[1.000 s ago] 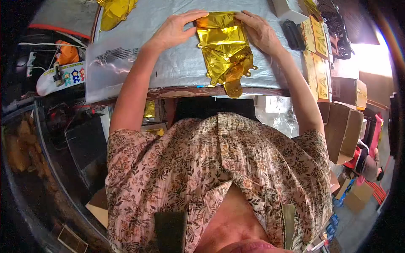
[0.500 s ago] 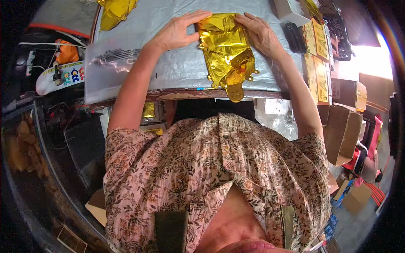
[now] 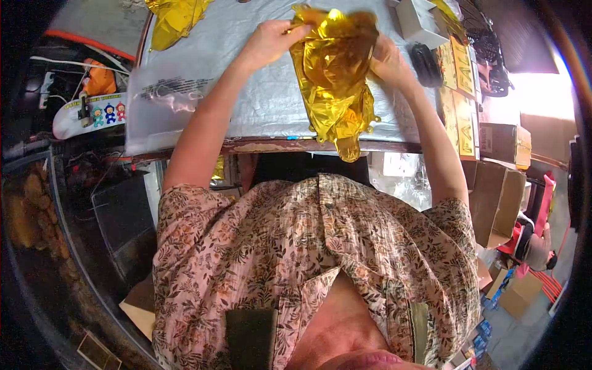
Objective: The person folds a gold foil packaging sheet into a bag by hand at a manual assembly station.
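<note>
At 12 o'clock, pinching gold foil [image 3: 327,77] in right hand [image 3: 267,43]; can't tell blurred left hand [image 3: 392,65] grip; handle gently.

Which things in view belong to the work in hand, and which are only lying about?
Seemingly in use:
gold foil piece, pinched by left hand
right hand, blurred, beside it
table

Probably just lying about:
other gold foil at left
clear plastic sheet
white box
</note>
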A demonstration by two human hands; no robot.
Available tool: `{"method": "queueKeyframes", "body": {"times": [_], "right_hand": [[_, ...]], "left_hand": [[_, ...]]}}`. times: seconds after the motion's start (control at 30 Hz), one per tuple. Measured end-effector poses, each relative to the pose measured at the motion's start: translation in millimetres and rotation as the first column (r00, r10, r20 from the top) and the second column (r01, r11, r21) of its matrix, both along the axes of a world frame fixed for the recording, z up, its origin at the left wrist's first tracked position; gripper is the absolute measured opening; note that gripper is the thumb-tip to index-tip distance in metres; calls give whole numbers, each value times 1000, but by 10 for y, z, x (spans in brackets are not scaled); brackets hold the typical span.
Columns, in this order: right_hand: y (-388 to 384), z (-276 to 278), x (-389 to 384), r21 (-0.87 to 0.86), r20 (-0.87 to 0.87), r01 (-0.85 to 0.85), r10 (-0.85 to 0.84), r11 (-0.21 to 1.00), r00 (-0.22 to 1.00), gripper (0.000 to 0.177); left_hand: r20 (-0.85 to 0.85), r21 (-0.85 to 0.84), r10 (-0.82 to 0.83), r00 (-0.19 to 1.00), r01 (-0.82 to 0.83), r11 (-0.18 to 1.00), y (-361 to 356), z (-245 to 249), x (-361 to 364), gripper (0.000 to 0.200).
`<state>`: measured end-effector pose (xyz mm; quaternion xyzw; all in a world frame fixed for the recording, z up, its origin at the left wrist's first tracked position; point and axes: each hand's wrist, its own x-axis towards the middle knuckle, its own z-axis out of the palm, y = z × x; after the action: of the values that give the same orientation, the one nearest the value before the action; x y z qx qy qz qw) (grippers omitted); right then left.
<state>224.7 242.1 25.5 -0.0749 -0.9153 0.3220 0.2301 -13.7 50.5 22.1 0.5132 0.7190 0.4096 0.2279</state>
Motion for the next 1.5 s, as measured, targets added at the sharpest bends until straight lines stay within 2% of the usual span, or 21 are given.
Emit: {"method": "queueKeyframes", "body": {"times": [0.17, 0.23, 0.3, 0.33, 0.4, 0.43, 0.5, 0.53, 0.6, 0.63, 0.67, 0.7, 0.73, 0.8, 0.83, 0.9, 0.97, 1.3, 1.4, 1.47, 1.5], "right_hand": [[35, 157, -152, -143, 34, 59, -54, 988, 998, 40], [143, 12, -315, -369, 132, 169, -128, 914, 983, 35], [223, -99, -428, -437, 134, 166, -119, 884, 984, 33], [262, -145, -472, -503, 134, 168, -116, 848, 984, 31], [287, -193, -526, -567, 137, 170, -111, 806, 984, 29], [267, -202, -553, -564, 135, 205, -155, 800, 979, 29], [189, -179, -576, -560, 136, 239, -197, 793, 971, 29], [120, -127, -564, -452, 158, 303, -259, 839, 953, 30], [119, -228, -570, -335, 175, 359, -317, 871, 932, 32], [194, -442, -552, -134, 50, 360, -357, 923, 933, 35], [247, -560, -564, 74, -83, 371, -365, 926, 927, 38], [198, -543, -568, 75, -84, 369, -362, 927, 928, 38], [75, -490, -531, 74, -94, 384, -377, 920, 921, 41], [-139, -352, -479, 76, -104, 393, -385, 916, 917, 44], [-235, -267, -464, -18, -63, 348, -348, 937, 935, 46], [-304, -228, -475, -112, -25, 292, -296, 950, 955, 48], [-291, -251, -481, 309, -67, 211, -200, 927, 977, 51], [-286, -349, -510, 145, 55, 182, -191, 973, 980, 45], [-309, -324, -527, 160, 69, 174, -187, 972, 980, 45], [-399, -251, -526, 382, 106, 132, -185, 915, 977, 46], [-367, -286, -531, 383, 107, 129, -182, 915, 977, 46]], "left_hand": [[234, 18, 53, 971, -59, 998, 121, 1, -106, 46], [277, 62, 15, 961, -34, 997, 202, -107, -206, 48], [534, 43, 83, 841, -125, 991, 253, -217, -288, 50], [534, 42, 87, 841, -130, 991, 239, -295, -320, 50], [645, 229, 61, 762, -269, 936, 166, -403, -371, 50], [647, 227, 63, 760, -271, 936, 130, -432, -386, 50], [266, 198, 284, 921, -340, 919, 10, -476, -352, 42], [269, 198, 288, 919, -346, 917, -45, -420, -287, 42], [-67, 306, 306, 950, -272, 912, -152, -318, -120, 31], [-65, 306, 311, 948, -277, 911, -192, -309, -50, 31], [-221, 359, 282, 934, -192, 913, -214, -301, 9, 31], [-372, 396, 256, 892, -97, 913, -237, -294, 71, 32], [-435, 256, 204, 877, -97, 962, -272, -289, 144, 44], [-501, 218, 185, 846, -83, 972, -298, -270, 304, 50], [-563, 174, 158, 811, -70, 982, -309, -270, 367, 56], [-552, 119, 111, 826, -54, 991, -311, -273, 410, 64], [-627, 153, 120, 770, -29, 988, -287, -291, 459, 62], [-601, 92, 41, 799, 18, 996, -301, -277, 504, 55], [-593, 110, 38, 804, 34, 993, -290, -241, 502, 53], [-597, 135, 54, 800, 34, 990, -260, -288, 487, 51], [-603, 163, 69, 795, 38, 986, -249, -288, 482, 50]]}}
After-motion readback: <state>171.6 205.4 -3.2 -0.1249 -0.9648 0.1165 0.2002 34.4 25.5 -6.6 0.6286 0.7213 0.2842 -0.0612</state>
